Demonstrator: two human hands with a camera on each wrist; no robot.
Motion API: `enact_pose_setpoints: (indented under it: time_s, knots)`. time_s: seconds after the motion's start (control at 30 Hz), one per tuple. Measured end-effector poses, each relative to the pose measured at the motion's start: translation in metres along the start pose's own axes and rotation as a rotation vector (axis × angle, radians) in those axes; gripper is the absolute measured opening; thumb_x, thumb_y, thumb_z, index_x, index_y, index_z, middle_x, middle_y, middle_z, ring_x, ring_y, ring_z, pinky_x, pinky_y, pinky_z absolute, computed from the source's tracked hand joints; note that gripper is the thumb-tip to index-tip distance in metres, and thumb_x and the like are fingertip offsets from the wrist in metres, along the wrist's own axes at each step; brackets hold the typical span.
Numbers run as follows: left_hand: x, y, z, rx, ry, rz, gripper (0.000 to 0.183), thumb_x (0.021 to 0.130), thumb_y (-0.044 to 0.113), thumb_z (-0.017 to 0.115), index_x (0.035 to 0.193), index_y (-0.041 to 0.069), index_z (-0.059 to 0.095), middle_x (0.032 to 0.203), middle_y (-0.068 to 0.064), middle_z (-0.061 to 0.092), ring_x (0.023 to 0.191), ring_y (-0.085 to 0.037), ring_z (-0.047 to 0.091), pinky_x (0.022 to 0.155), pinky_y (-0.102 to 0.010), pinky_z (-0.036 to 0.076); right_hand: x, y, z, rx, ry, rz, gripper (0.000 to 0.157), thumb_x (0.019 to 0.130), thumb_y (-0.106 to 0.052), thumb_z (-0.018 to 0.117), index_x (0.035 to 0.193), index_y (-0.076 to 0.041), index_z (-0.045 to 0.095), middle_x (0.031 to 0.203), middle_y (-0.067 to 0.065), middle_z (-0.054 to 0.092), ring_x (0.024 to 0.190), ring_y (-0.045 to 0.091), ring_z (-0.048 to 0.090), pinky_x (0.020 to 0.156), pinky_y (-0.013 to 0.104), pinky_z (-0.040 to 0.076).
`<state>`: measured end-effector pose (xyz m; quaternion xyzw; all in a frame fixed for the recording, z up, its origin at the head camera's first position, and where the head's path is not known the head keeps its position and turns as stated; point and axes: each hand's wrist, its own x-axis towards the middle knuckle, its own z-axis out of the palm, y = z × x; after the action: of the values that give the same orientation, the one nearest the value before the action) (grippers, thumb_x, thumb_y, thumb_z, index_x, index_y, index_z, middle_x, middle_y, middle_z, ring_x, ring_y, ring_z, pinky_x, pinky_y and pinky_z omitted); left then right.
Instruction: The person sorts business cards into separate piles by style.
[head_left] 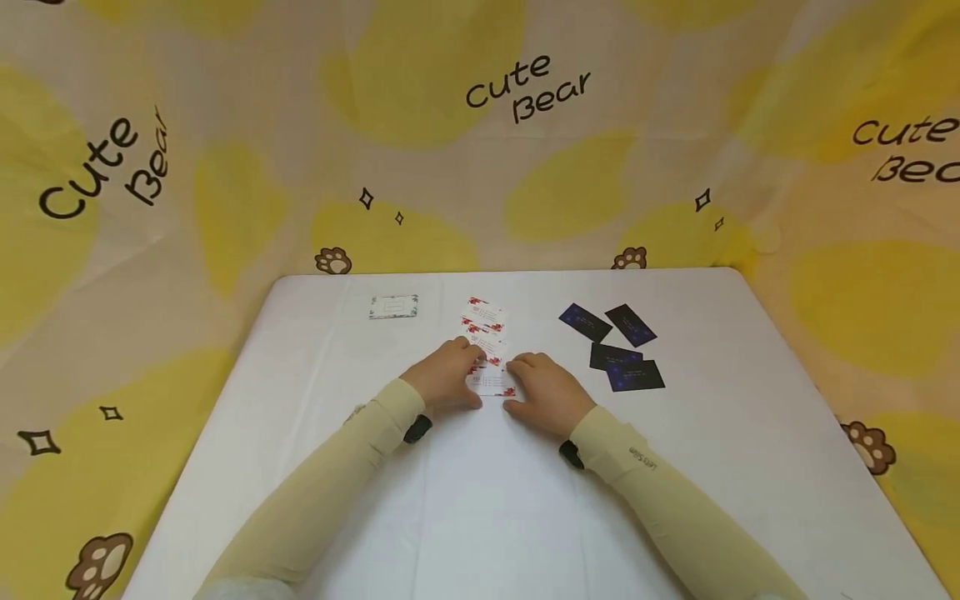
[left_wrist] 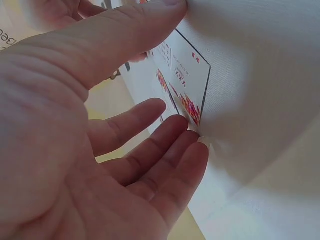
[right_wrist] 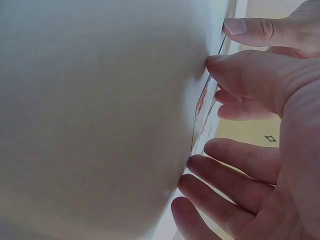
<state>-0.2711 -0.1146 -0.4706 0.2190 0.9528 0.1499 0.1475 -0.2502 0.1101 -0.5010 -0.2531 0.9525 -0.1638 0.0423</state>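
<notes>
Several white cards with red floral corners (head_left: 492,382) lie overlapped in a column at the middle of the table. My left hand (head_left: 447,375) is at the left side of the nearest ones, fingers loosely bent and thumb apart from them. On the right side my right hand (head_left: 551,393) faces it, thumb and fingers also apart. In the left wrist view, fingertips (left_wrist: 192,137) are close to the edge of a floral card (left_wrist: 187,75). The right wrist view has fingertips (right_wrist: 190,165) resting on the table beside a card's edge (right_wrist: 201,102). Neither hand visibly pinches a card.
A white card with a leafy border (head_left: 393,307) lies alone at the back left. Several dark blue and black cards (head_left: 636,376) are scattered at the right, some overlapping. A white cloth covers the table (head_left: 495,517). A patterned yellow curtain (head_left: 480,167) hangs behind it.
</notes>
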Motion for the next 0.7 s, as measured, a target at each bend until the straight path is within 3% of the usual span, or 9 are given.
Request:
enact_pose_setpoints:
  time_s: [0.5,0.7]
  knots:
    - [-0.001,-0.003,0.005,0.014,0.015,-0.003,0.074,0.083,0.034,0.094,0.143,0.004,0.064,0.131,-0.012,0.06,0.12,-0.026,0.057,0.111,-0.041,0.053,0.007,-0.004,-0.005,-0.073,-0.004,-0.006,0.066,0.093,-0.041,0.083,0.143,-0.001,0.066,0.14,0.012,0.068,0.128,0.031,0.064,0.113,0.046,0.054]
    - [0.002,-0.012,-0.002,-0.009,-0.01,0.016,0.075,0.083,0.034,0.092,0.145,0.004,0.062,0.131,-0.012,0.062,0.119,-0.026,0.06,0.11,-0.042,0.054,0.018,-0.007,-0.013,-0.079,-0.033,0.01,0.068,0.096,-0.046,0.08,0.146,-0.003,0.064,0.144,0.014,0.068,0.134,0.032,0.064,0.116,0.048,0.052]
